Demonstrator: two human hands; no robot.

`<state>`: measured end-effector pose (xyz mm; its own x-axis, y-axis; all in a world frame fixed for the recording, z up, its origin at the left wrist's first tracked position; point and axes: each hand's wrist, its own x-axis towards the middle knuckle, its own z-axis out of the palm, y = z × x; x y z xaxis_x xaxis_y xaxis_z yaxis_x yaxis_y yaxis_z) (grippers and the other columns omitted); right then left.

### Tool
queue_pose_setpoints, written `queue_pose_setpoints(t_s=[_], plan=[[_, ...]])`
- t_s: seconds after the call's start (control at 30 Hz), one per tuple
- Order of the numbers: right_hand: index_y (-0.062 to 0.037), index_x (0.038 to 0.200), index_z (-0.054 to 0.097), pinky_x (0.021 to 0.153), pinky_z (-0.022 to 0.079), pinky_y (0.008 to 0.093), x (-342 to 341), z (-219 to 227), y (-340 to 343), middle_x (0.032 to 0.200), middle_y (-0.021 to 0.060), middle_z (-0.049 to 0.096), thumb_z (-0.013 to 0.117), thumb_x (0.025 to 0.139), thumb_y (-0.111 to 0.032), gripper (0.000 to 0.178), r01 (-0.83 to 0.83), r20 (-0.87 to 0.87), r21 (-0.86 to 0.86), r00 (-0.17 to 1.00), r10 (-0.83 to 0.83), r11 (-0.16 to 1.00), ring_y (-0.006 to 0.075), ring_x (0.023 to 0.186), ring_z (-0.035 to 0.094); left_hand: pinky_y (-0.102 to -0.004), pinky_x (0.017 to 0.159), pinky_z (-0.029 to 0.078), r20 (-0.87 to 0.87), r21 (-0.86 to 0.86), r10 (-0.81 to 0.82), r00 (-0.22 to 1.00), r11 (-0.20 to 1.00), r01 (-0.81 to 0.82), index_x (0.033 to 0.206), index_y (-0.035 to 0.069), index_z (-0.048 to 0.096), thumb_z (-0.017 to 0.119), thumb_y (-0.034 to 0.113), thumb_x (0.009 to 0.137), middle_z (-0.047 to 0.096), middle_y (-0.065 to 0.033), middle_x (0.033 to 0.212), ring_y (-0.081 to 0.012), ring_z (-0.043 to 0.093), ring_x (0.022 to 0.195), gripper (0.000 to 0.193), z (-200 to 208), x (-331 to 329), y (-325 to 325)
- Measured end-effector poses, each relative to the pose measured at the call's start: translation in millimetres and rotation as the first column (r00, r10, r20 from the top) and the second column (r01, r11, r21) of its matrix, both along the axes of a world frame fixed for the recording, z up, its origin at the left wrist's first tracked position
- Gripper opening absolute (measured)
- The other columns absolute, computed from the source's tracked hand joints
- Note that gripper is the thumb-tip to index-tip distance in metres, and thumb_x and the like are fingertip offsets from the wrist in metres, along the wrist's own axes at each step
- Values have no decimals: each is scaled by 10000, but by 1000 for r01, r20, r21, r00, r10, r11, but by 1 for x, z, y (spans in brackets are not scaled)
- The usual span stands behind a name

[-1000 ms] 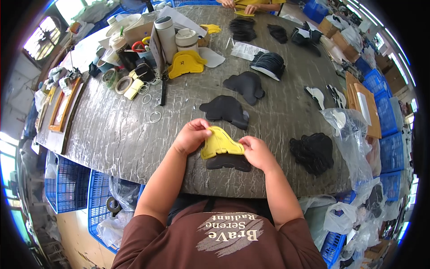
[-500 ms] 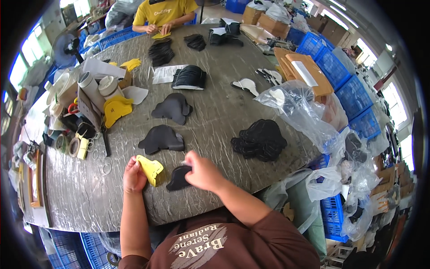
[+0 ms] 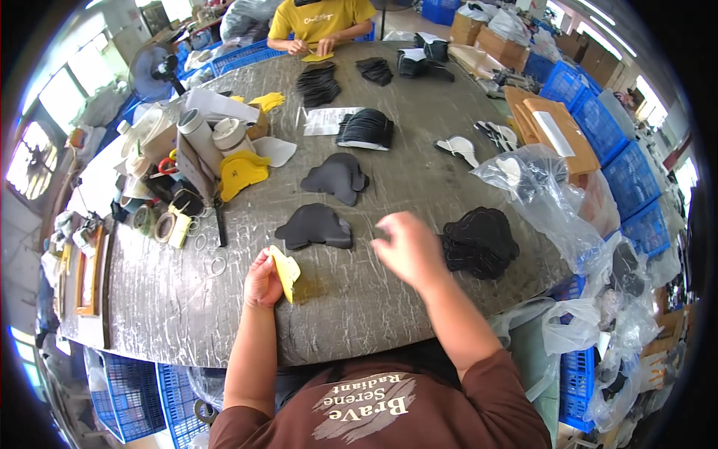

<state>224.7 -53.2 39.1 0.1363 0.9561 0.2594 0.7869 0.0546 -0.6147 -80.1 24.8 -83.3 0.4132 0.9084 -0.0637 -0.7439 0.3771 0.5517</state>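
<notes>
My left hand (image 3: 262, 278), closed, pinches a yellow flat shaped piece (image 3: 286, 272) upright by its left edge, above the table near me. Farther right my right hand (image 3: 410, 251), slightly blurred, is over the table with thumb and forefinger apart and nothing visible between them. Just beside its right side lies a pile of black shaped pieces (image 3: 482, 241) with wavy edges. Beyond my left hand sits a smooth stack of dark pieces (image 3: 314, 227), and behind it a similar stack (image 3: 334, 178).
Left on the table (image 3: 359, 314) stand containers, tape rolls (image 3: 164, 227) and a yellow shaped piece (image 3: 243, 173). More black stacks (image 3: 365, 129) lie farther back. Clear plastic bags (image 3: 538, 196) and brown envelopes (image 3: 553, 127) cover the right edge. A person in yellow (image 3: 321, 22) works opposite.
My right hand has moved right, off the black piece near me, which no longer shows in its former place. My left hand still holds the yellow piece, now turned more edge-on.
</notes>
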Motion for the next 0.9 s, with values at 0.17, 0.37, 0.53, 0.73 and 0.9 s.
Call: queue_pose_setpoints(t_s=[0.17,0.37,0.53,0.73,0.9], plan=[[-13,922,635,844,518,402,-61,-63,60,952,156,618,765,717,-158,283,-86,271,-72,957,102,994,334,923,617,-356,797,543,64,26,-42,997,999,40,1070,85,614,654,84,871,651,-106,1030,-267,631,916,203,-7,-2,3],[7,924,642,806,520,409,-55,-68,72,945,172,601,741,740,-146,258,-185,207,-169,954,219,968,350,945,610,-368,838,534,67,23,-35,997,999,33,1043,67,595,614,72,897,670,-83,1016,-230,654,928,147,-1,-2,1],[12,875,616,778,510,455,-50,-77,74,918,189,605,577,873,-139,156,-281,229,-105,927,298,954,373,905,610,-357,871,527,78,35,-56,995,998,53,1005,69,585,582,50,916,677,-50,1009,-195,663,937,92,-6,-6,6],[-7,853,583,694,504,492,-40,-95,90,863,187,622,490,884,-86,126,-183,129,-125,971,199,975,388,762,624,-342,869,526,67,55,-50,996,997,46,1007,62,585,587,53,914,672,-47,995,-184,658,918,93,-1,2,3],[-31,875,580,662,502,481,-33,-75,71,870,173,621,506,865,-73,86,-155,31,102,988,152,983,379,749,626,-305,751,538,77,22,-18,997,1000,16,1022,63,581,599,67,907,642,-67,990,-178,627,863,116,-5,-3,1]])
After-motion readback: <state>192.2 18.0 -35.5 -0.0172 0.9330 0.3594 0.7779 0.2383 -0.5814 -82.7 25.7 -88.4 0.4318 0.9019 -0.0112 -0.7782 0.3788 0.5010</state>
